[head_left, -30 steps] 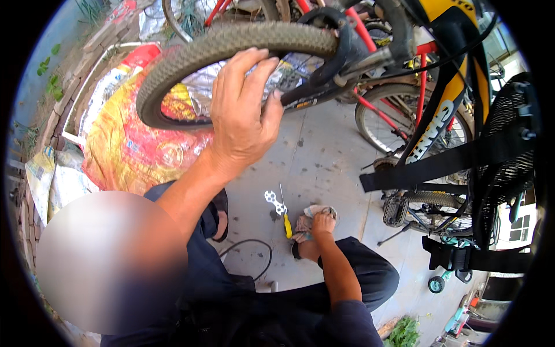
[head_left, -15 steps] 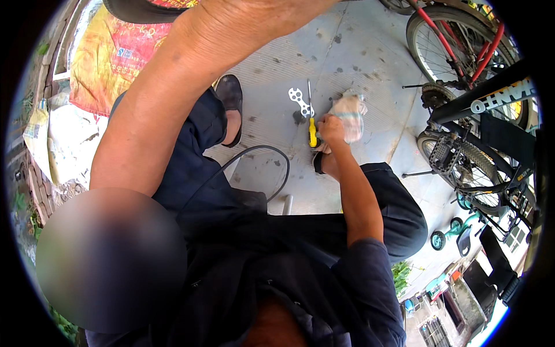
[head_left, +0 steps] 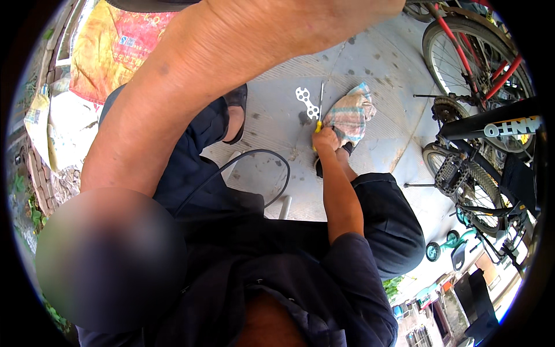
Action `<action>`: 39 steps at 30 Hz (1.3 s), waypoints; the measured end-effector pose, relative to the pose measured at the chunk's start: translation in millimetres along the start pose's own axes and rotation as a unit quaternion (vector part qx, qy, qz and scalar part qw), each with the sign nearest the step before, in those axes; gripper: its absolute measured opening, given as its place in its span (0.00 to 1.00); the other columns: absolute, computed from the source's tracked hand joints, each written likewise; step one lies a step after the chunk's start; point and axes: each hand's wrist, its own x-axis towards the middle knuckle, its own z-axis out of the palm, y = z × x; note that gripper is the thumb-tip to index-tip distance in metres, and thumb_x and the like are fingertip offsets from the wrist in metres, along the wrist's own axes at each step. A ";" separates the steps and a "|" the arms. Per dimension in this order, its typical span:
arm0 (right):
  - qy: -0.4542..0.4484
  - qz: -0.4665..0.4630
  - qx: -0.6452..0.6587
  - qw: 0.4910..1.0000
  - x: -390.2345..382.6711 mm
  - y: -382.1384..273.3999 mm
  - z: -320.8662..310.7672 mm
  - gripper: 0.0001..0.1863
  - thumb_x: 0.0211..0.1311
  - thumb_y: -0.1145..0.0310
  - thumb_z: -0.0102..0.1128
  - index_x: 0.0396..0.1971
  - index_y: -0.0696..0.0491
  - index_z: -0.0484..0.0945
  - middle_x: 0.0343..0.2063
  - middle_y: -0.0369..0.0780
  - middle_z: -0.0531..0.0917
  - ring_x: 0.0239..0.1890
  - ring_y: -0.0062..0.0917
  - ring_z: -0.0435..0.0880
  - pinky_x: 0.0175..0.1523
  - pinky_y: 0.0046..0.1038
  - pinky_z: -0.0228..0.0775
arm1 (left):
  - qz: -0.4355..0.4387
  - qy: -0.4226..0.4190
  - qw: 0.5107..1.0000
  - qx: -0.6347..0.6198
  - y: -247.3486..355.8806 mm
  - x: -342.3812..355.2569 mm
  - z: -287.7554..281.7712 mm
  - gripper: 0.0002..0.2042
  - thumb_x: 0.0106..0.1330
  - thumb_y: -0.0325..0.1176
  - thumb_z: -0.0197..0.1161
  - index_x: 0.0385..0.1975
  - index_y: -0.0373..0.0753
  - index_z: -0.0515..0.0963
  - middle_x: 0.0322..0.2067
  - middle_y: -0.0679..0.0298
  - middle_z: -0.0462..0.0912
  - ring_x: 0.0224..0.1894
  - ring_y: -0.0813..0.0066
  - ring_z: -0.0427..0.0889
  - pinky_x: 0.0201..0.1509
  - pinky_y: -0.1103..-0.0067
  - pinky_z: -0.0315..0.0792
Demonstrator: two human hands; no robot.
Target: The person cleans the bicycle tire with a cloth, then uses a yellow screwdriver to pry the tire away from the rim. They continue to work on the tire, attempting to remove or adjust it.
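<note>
My right hand [head_left: 327, 139] is closed on the near edge of a checked cloth [head_left: 351, 113], pale with pinkish and blue stripes. The cloth fans out away from the hand beside my right foot. A screwdriver [head_left: 319, 127] with a yellow handle lies just left of the cloth, its handle partly covered by my hand. Left of its shaft, a flat silver multi-hole wrench [head_left: 307, 103] rests on the floor. My left forearm [head_left: 225, 46] crosses high over the scene and leaves at the top edge, its hand outside the picture.
Bicycles stand at the right, with a red frame [head_left: 451, 49] and a black frame [head_left: 491, 124]. A black cable [head_left: 283, 159] loops between my legs. Red and yellow sacks [head_left: 110, 55] lie at the far left. A small teal wheeled toy [head_left: 448, 243] stands at the lower right.
My right hand has shifted slightly left, over the screwdriver handle. The cloth has spread and changed shape. My left forearm reaches further right across the top.
</note>
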 end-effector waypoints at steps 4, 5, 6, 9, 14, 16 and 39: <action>-0.049 -0.008 0.016 0.999 -13.5 1.7 -5.5 0.22 0.52 0.57 0.59 0.44 0.55 0.81 0.45 0.50 0.83 0.52 0.42 0.80 0.56 0.36 0.72 | -0.035 -0.063 0.997 0.024 7.8 -5.1 -1.0 0.05 0.56 0.27 0.60 0.32 0.34 0.77 0.34 0.52 0.80 0.37 0.55 0.80 0.43 0.70 0.73; -0.046 -0.017 0.023 0.999 -18.2 -5.3 -14.0 0.22 0.52 0.58 0.59 0.44 0.55 0.81 0.45 0.51 0.82 0.52 0.42 0.80 0.56 0.36 0.71 | -0.046 -0.086 0.995 0.037 9.4 -4.8 -3.3 0.05 0.57 0.27 0.60 0.32 0.35 0.77 0.34 0.52 0.80 0.38 0.55 0.80 0.43 0.70 0.73; -0.044 -0.027 0.030 0.998 -25.8 -8.9 -22.5 0.22 0.52 0.58 0.59 0.44 0.56 0.81 0.44 0.52 0.82 0.52 0.43 0.80 0.56 0.36 0.71 | -0.064 -0.114 0.990 0.046 11.9 -4.7 -5.1 0.05 0.57 0.27 0.60 0.32 0.35 0.77 0.34 0.52 0.80 0.38 0.55 0.81 0.43 0.70 0.73; -0.061 -0.078 0.110 0.989 -41.4 -17.1 -47.7 0.25 0.51 0.56 0.61 0.44 0.59 0.79 0.41 0.52 0.83 0.45 0.43 0.83 0.50 0.38 0.75 | -0.099 -0.189 0.974 0.074 13.7 -7.7 -12.9 0.10 0.59 0.28 0.61 0.40 0.35 0.78 0.41 0.52 0.79 0.42 0.51 0.79 0.46 0.68 0.73; -0.240 -0.054 0.466 0.850 -93.7 -65.7 -170.4 0.21 0.58 0.57 0.59 0.41 0.59 0.75 0.27 0.45 0.82 0.19 0.26 0.79 0.22 0.27 0.72 | -0.141 -0.255 0.956 0.015 9.8 -12.3 -15.2 0.13 0.58 0.26 0.61 0.44 0.34 0.77 0.38 0.51 0.79 0.44 0.49 0.78 0.48 0.65 0.73; -0.242 -0.089 0.555 0.791 -130.7 -76.4 -226.4 0.18 0.61 0.57 0.57 0.39 0.57 0.74 0.25 0.42 0.81 0.16 0.21 0.76 0.18 0.22 0.69 | -0.127 -0.278 0.952 0.017 11.1 -10.5 -16.1 0.15 0.57 0.25 0.60 0.45 0.33 0.77 0.38 0.51 0.78 0.45 0.49 0.78 0.49 0.65 0.73; -0.109 -0.423 0.604 0.667 -264.1 -101.7 -433.1 0.19 0.65 0.51 0.55 0.33 0.54 0.76 0.18 0.35 0.76 0.13 0.13 0.71 0.15 0.15 0.59 | -0.002 -0.128 0.988 -0.081 55.4 48.9 -12.8 0.23 0.45 0.21 0.68 0.45 0.37 0.74 0.37 0.58 0.77 0.39 0.56 0.81 0.40 0.71 0.75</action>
